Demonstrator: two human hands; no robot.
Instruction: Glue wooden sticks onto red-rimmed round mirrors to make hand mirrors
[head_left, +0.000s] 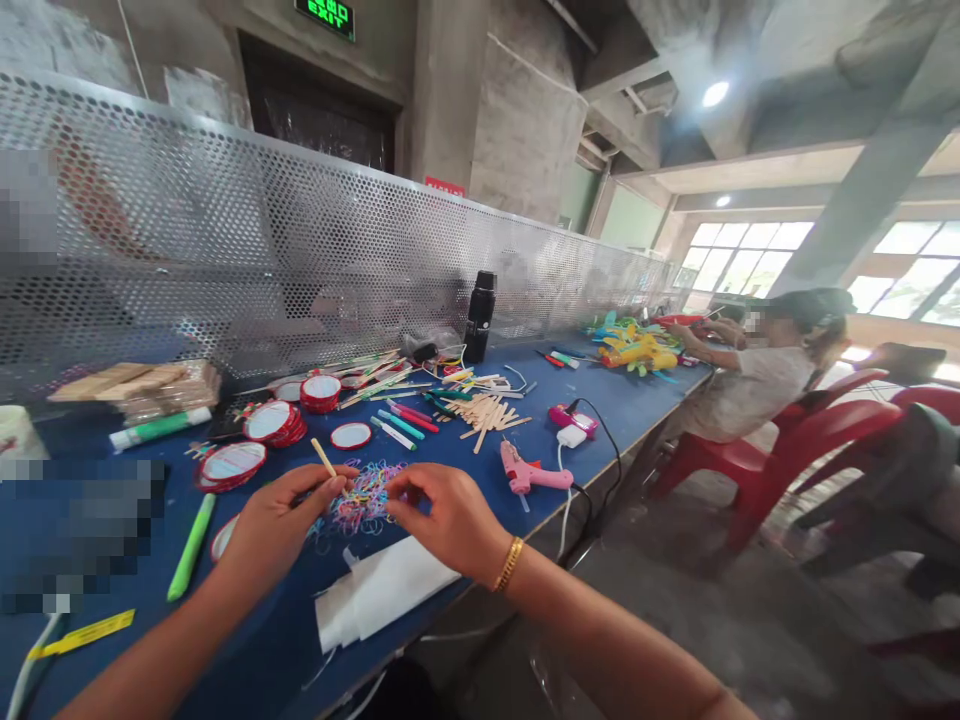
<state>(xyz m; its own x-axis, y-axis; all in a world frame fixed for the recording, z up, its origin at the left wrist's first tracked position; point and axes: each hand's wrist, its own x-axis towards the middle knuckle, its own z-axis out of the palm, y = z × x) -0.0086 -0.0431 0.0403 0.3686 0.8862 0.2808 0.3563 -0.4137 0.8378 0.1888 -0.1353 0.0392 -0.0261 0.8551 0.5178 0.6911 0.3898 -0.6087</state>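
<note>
A wooden stick (323, 457) is slanting up from the left hand (285, 508), thumb and fingers pinching it above the blue table (262, 640); the right hand (444, 518) is hanging beside colourful bands (366, 500), fingertips curling close, on what I cannot tell; a white sheet (386, 590) is lying along the table's near edge.

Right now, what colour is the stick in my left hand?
The stick in your left hand is pale yellow, seen best in the head view.

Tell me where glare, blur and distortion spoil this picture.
Head view: windows and ceiling light glare white; head view: red chairs at right look soft, while the wooden stick in the left hand reads clearly; head view: the pillar at right leans, likely lens distortion.
</note>
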